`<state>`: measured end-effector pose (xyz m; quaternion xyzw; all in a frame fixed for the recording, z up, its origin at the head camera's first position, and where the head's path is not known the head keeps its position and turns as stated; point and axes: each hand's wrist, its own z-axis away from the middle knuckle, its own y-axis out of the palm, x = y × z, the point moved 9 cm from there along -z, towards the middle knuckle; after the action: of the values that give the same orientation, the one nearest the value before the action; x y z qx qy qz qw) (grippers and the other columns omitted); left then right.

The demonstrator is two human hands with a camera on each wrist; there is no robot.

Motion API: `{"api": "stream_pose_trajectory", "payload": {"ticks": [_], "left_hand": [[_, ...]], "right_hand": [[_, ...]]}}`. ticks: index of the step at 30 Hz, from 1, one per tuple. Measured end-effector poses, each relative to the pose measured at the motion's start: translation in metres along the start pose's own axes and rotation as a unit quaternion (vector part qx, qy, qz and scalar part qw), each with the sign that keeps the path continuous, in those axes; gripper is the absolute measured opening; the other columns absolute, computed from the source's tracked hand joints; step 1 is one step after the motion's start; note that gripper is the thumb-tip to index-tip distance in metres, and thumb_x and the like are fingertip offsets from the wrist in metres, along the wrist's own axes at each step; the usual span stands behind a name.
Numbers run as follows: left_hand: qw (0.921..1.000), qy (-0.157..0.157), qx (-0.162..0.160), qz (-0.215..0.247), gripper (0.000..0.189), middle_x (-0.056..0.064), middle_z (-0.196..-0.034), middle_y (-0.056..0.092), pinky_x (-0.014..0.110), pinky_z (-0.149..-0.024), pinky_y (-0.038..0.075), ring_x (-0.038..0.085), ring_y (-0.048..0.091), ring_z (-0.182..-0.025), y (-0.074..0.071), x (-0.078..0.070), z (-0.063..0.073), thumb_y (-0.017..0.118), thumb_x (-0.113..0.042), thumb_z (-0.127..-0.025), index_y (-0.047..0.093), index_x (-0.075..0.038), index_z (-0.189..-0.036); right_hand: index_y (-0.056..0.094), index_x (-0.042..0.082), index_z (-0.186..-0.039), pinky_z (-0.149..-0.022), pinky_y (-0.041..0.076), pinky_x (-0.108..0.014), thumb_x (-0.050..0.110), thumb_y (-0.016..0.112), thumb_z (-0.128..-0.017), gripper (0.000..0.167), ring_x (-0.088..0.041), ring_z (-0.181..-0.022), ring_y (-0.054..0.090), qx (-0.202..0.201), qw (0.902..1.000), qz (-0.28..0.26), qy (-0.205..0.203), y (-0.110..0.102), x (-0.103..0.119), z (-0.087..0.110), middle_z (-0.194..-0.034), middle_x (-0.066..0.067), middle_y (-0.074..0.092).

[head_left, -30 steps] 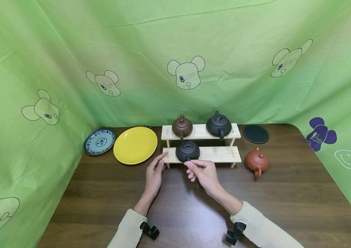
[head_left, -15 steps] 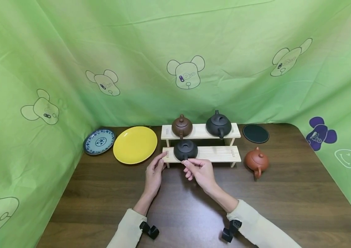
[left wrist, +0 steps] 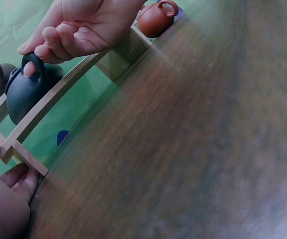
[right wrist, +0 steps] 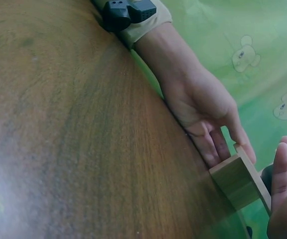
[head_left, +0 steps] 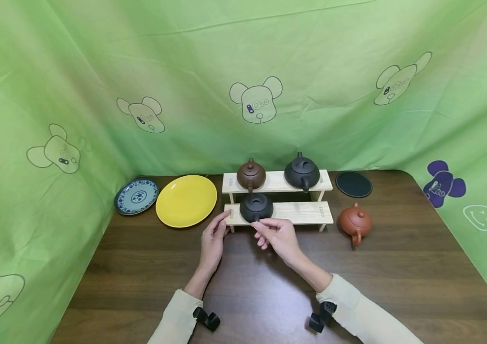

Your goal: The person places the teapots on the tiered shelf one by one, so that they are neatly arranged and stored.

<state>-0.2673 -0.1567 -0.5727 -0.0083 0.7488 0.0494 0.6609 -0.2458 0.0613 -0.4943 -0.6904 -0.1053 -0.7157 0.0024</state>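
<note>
A black teapot (head_left: 256, 207) sits near the left end of the lower wooden shelf (head_left: 299, 213), its handle toward me. My right hand (head_left: 279, 239) pinches that handle between thumb and fingers; in the left wrist view the teapot's handle (left wrist: 34, 62) shows as a loop with a fingertip through it. At the shelf's left end, my left hand (head_left: 212, 243) holds the stand. In the right wrist view, the left hand's thumb lies over the board's end (right wrist: 240, 152) while its other fingers reach beside the leg.
A brown teapot (head_left: 251, 175) and a larger black teapot (head_left: 301, 172) stand on the upper shelf (head_left: 274, 182). To the right are a reddish teapot (head_left: 355, 222) and a dark round coaster (head_left: 354, 184). A yellow plate (head_left: 186, 200) and blue-patterned plate (head_left: 136, 196) lie left.
My right hand has shifted the black teapot slightly left along the lower shelf, mostly between the first two frames. My left hand has stayed at the shelf's end.
</note>
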Motion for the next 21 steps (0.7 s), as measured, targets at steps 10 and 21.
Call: {"api": "stream_pose_trajectory", "payload": {"ticks": [10,21], "left_hand": [[1.0000,0.001,0.001,0.005,0.031,0.001,-0.150,0.071,0.031,-0.111,0.058,0.021,0.067,-0.134,0.000,-0.001,0.000,0.060,-0.022,-0.117,0.074,-0.015,-0.144],[1.0000,0.002,0.002,0.003,0.032,0.001,-0.150,0.071,0.031,-0.111,0.058,0.020,0.066,-0.136,-0.001,0.005,-0.002,0.062,-0.025,-0.116,0.075,-0.015,-0.144]], "right_hand": [[0.073,-0.022,-0.116,-0.056,0.062,-0.022,0.001,0.077,-0.102,0.027,-0.009,-0.059,0.070,-0.004,0.9998,-0.015,0.010,-0.006,-0.002,0.001,-0.077,-0.008,0.077],[0.075,-0.020,-0.118,-0.054,0.059,-0.019,0.002,0.077,-0.102,0.028,-0.007,-0.057,0.066,-0.010,0.9999,0.003,0.003,-0.019,0.005,0.009,-0.076,-0.006,0.077]]}}
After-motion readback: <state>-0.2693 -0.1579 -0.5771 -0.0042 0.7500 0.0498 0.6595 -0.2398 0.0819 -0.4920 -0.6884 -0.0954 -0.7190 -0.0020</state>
